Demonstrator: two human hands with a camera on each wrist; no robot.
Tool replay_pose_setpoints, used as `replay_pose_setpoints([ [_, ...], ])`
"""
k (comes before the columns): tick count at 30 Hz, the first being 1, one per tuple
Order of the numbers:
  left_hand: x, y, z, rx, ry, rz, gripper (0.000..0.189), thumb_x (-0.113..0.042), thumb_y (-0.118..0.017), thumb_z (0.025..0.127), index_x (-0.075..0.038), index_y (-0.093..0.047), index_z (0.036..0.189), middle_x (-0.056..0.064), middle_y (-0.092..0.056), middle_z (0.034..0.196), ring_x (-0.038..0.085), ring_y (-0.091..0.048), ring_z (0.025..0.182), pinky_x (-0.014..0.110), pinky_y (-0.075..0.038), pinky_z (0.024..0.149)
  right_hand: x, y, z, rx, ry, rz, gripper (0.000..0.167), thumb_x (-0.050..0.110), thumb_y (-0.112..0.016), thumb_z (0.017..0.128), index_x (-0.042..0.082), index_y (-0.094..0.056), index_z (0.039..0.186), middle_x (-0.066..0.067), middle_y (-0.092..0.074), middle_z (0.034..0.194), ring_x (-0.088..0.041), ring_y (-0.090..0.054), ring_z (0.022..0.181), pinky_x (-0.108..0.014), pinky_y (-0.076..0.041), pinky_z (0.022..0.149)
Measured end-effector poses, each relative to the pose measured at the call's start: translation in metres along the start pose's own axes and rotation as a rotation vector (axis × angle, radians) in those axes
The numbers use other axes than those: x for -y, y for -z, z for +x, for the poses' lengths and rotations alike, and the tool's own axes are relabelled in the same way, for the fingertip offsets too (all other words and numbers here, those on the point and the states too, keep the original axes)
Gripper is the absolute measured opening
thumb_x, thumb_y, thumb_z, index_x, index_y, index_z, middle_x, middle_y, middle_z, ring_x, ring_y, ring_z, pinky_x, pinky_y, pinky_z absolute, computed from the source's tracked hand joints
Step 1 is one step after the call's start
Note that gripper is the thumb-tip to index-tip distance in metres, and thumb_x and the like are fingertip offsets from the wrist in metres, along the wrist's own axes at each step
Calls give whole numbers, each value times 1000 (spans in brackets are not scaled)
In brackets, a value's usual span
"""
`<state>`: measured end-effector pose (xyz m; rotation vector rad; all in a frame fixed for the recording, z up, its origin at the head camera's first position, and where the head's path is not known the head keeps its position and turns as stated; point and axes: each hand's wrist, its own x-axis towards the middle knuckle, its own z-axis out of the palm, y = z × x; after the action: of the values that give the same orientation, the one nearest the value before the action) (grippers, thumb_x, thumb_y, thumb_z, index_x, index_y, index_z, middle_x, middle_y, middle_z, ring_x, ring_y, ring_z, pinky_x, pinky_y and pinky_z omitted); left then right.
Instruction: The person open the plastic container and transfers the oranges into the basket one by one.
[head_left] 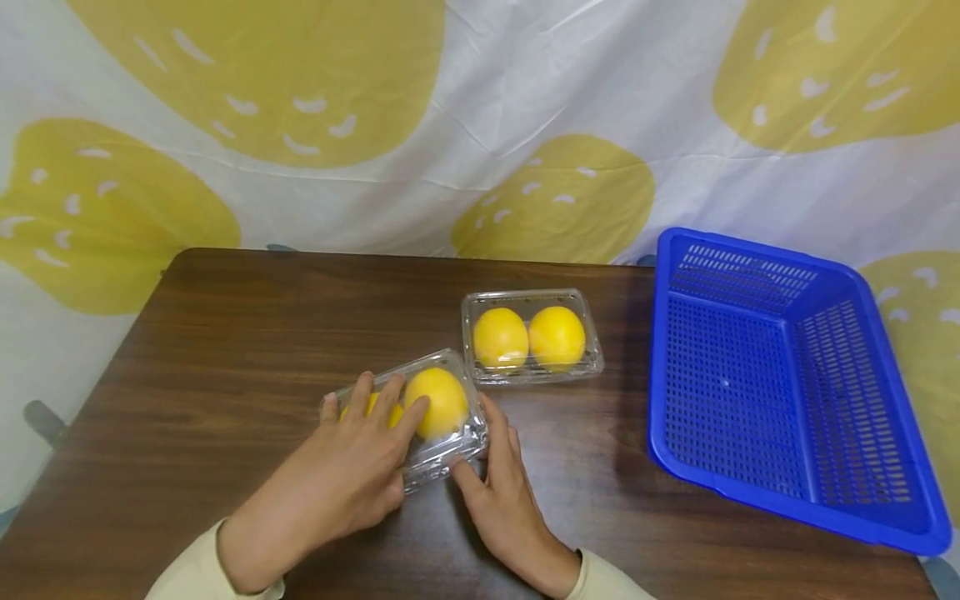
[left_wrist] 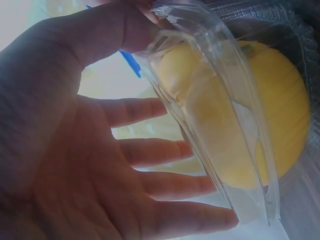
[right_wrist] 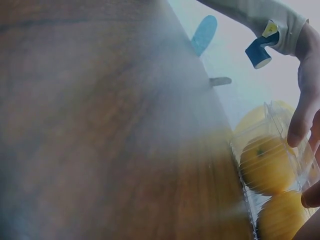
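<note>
A clear plastic clamshell box [head_left: 431,468] with two round yellow fruits [head_left: 437,404] sits tilted at an angle on the table. My left hand [head_left: 347,460] lies across its lid, fingers spread and straight, partly covering one fruit. In the left wrist view those fingertips [left_wrist: 220,218] press the clear lid, and the thumb is near the box's edge. At the box's right end, my right hand [head_left: 506,508] grips the near corner between thumb and fingers. Just behind stands a second clear box [head_left: 540,377] holding two more yellow fruits [head_left: 501,338].
A blue plastic basket [head_left: 795,500] with slotted walls stands on the right of the dark wooden table [head_left: 247,333]. Behind the table hangs a white cloth [head_left: 517,75] printed with large yellow fruit shapes.
</note>
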<state>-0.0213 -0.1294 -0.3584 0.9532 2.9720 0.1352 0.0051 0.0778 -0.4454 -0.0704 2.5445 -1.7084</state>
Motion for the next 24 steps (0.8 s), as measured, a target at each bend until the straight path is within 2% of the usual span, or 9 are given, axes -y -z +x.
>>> replay_pose_setpoints([
  [7,4,8,0,20,-9,-27,78,-27,-88,79,-8,-60,150,28,-53,158,57,-54,137,83,-54,96,1,0,-1,6,-6,13,80,18,-67,98,29,-34,170,-13,-49,154,-28,-50,141,-61,-40,121],
  [13,7,14,3,94,4,-101,80,-25,-89,81,-9,-58,153,27,-49,163,59,-51,142,84,-51,100,0,1,-1,13,-12,24,80,17,-67,98,30,-34,170,-12,-49,153,-27,-50,140,-59,-40,121],
  [20,11,17,5,126,-3,-137,80,-27,-90,82,-10,-58,154,26,-49,163,52,-53,138,84,-51,101,-1,2,0,24,-12,29,79,18,-67,99,31,-34,170,-10,-51,145,-21,-53,117,-49,-46,108],
  [24,13,18,6,125,-10,-143,80,-26,-89,82,-10,-59,154,25,-50,163,48,-54,135,83,-52,100,-1,3,0,31,-9,46,80,16,-67,98,32,-34,170,-10,-50,146,-20,-53,114,-46,-46,106],
])
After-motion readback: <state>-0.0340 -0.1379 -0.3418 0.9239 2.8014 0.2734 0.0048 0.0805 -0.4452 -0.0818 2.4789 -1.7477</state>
